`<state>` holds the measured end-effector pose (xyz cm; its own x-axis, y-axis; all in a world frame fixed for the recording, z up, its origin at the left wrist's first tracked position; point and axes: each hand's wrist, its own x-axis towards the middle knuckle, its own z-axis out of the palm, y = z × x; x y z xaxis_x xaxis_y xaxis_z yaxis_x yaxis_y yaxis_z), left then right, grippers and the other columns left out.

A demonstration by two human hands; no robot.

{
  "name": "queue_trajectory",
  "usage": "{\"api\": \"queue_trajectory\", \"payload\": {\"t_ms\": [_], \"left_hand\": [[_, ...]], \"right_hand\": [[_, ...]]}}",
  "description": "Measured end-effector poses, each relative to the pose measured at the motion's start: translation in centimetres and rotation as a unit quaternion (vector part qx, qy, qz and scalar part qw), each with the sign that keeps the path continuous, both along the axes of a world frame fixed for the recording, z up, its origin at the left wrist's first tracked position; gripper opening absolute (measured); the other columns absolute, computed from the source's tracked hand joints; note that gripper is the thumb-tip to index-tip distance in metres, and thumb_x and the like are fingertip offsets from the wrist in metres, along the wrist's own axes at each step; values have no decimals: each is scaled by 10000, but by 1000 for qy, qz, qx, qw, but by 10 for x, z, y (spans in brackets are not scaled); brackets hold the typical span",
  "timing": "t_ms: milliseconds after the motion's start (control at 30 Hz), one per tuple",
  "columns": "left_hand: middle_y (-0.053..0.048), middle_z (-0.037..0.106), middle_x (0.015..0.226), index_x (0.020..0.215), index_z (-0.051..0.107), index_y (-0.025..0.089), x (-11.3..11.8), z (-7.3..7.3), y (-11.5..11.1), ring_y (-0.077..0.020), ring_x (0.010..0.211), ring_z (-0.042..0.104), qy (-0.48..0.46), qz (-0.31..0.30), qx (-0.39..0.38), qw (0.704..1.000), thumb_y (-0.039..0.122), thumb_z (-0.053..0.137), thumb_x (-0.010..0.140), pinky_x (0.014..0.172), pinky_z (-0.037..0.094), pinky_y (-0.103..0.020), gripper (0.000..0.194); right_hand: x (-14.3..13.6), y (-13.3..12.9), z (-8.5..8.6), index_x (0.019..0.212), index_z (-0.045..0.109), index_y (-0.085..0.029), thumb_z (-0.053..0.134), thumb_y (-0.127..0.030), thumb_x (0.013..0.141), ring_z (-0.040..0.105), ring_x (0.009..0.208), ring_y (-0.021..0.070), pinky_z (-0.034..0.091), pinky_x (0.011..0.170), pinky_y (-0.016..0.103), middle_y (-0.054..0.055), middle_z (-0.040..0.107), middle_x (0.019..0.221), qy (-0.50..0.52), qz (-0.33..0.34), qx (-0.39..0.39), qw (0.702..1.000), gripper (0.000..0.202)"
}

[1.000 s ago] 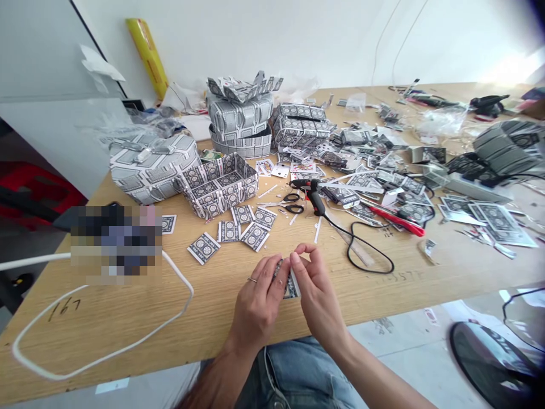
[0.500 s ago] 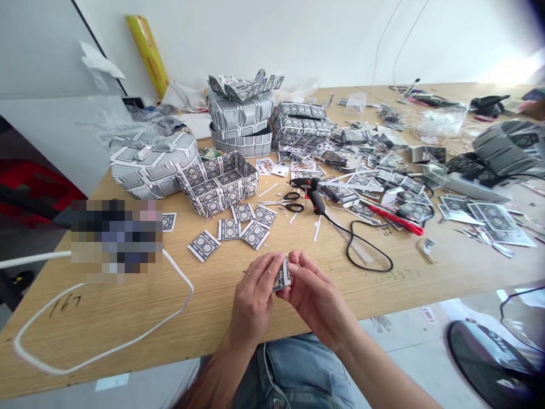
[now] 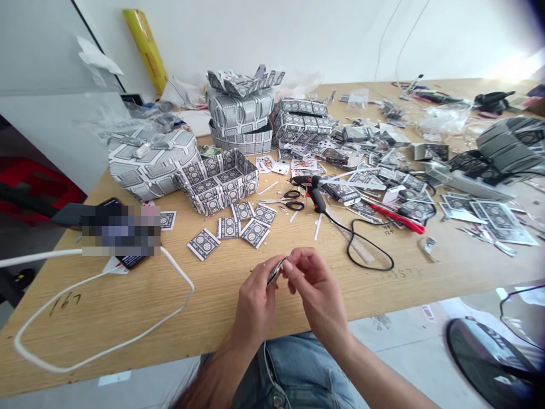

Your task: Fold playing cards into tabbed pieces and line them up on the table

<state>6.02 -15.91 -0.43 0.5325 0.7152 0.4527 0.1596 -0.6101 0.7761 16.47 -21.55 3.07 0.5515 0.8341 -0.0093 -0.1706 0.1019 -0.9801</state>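
Near the table's front edge, a small folded playing card is held between both hands, now seen nearly edge-on. My left hand is closed around its left side. On its right edge, my right hand pinches with thumb and fingers. Farther up the table lie several folded card squares, black and white with round patterns. Behind them stands an open box woven from cards. Scissors and a black glue gun lie to the right of that box.
More woven card boxes stand at the back left. Loose cards and scraps are heaped on the right, with a red-handled tool among them. A black cord and a white cable loop across the table. A phone lies at left.
The card has been turned from showing its patterned face to nearly edge-on. My right hand's fingers have curled in more. The view has shifted slightly.
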Motion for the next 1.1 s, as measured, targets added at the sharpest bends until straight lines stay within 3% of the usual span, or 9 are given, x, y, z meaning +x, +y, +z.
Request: {"api": "queue_trajectory", "payload": {"t_ms": [67, 133, 267, 400, 633, 900, 1000, 1100], "left_hand": [[-47, 721, 993, 1170, 594, 196, 1, 4, 0, -93, 674, 655, 2, -3, -69, 998, 143, 455, 928, 656, 525, -182, 284], [-31, 722, 872, 1120, 622, 178, 2, 6, 0, -83, 560, 603, 7, -7, -125, 992, 208, 463, 935, 597, 501, -188, 246], [9, 635, 651, 1059, 643, 153, 1, 6, 1, -98, 533, 559, 18, -25, -214, 976, 301, 456, 940, 556, 445, -197, 266], [33, 536, 571, 963, 649, 148, -2, 4, 2, -101, 514, 511, 31, -45, -245, 968, 346, 439, 941, 531, 393, -205, 289], [40, 538, 544, 726, 574, 174, -2, 8, 2, -76, 466, 470, 6, -85, -257, 963, 333, 457, 931, 491, 348, -187, 284], [22, 608, 622, 733, 576, 174, -2, 4, 0, -77, 494, 486, 14, -100, -306, 947, 382, 482, 923, 517, 375, -193, 297], [19, 612, 628, 752, 595, 170, -2, 4, 0, -83, 499, 487, 7, -101, -314, 944, 401, 486, 919, 521, 385, -198, 306], [13, 616, 643, 798, 637, 164, -1, 5, 1, -88, 508, 487, -3, -93, -316, 944, 412, 480, 919, 526, 395, -201, 317]], "right_hand": [[1, 0, -6, 944, 670, -268, 655, -166, 846, 563, 787, 114, 467, 651, 228, 3, 565, 875, -234, -77, 30, 969, 142], [3, -1, -11, 1047, 682, -280, 629, -85, 845, 573, 907, 143, 482, 752, 272, 32, 572, 982, -379, -89, 63, 919, 286], [11, -1, -12, 1175, 636, -289, 610, -40, 851, 596, 910, 164, 499, 771, 322, 43, 622, 972, -476, -38, 114, 871, 410], [20, 0, -5, 1196, 629, -276, 639, -63, 839, 611, 860, 181, 509, 737, 350, 49, 654, 920, -511, -6, 136, 849, 416], [34, 2, 6, 1126, 653, -231, 587, -64, 863, 616, 806, 173, 528, 695, 333, 52, 667, 845, -530, 51, 184, 826, 319], [45, 8, 2, 1033, 645, -153, 548, -51, 852, 610, 822, 193, 516, 732, 367, 82, 681, 847, -580, 96, 209, 781, 229], [46, 9, 1, 1014, 654, -180, 534, -58, 852, 617, 823, 195, 520, 732, 362, 73, 683, 846, -565, 100, 203, 793, 236], [44, 9, 3, 949, 675, -213, 559, -67, 852, 626, 776, 175, 520, 698, 329, 47, 674, 809, -510, 116, 177, 834, 210]]}}
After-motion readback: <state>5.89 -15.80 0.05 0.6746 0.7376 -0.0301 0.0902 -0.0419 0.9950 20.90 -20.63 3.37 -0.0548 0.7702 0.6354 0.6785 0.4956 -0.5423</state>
